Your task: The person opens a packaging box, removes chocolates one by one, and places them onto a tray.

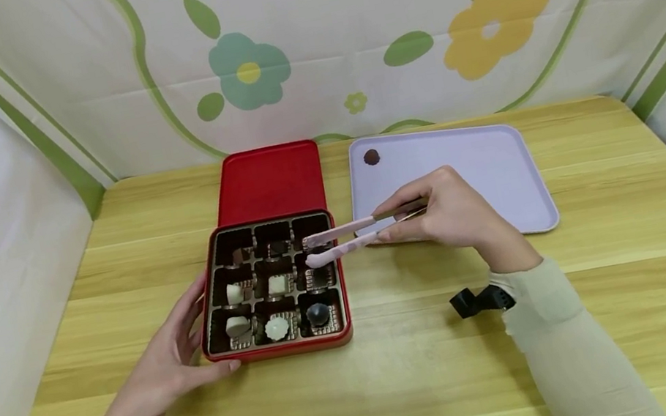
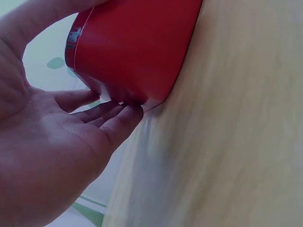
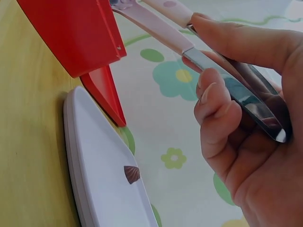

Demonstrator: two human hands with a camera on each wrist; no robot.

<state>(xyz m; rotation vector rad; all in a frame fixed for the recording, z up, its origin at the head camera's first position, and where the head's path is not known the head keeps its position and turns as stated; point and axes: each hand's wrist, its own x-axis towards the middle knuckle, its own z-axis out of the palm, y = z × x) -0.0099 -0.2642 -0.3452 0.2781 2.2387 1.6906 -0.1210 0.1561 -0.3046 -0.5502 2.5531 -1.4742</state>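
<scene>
My right hand (image 1: 450, 209) grips a pair of tongs (image 3: 255, 101) with metal arms and pale pink tips. The tips stand apart over the right column of a red chocolate box (image 1: 287, 350); whether anything lies between them I cannot tell. Dividers split the box into several compartments, holding white chocolates (image 1: 277, 328), a dark round chocolate (image 1: 318, 314) at front right, and brown pieces in the shadowed back row. My left hand (image 1: 163, 368) holds the box at its front left, thumb at the front edge, fingers against the left side (image 2: 125, 52).
Behind the box lies its red lid (image 1: 271, 182). A pale lilac tray (image 1: 473, 168) stands to the right, with one brown ridged chocolate (image 1: 371, 157) near its back left corner. Flowered cloth (image 1: 330, 37) hangs behind the wooden table (image 1: 417, 379).
</scene>
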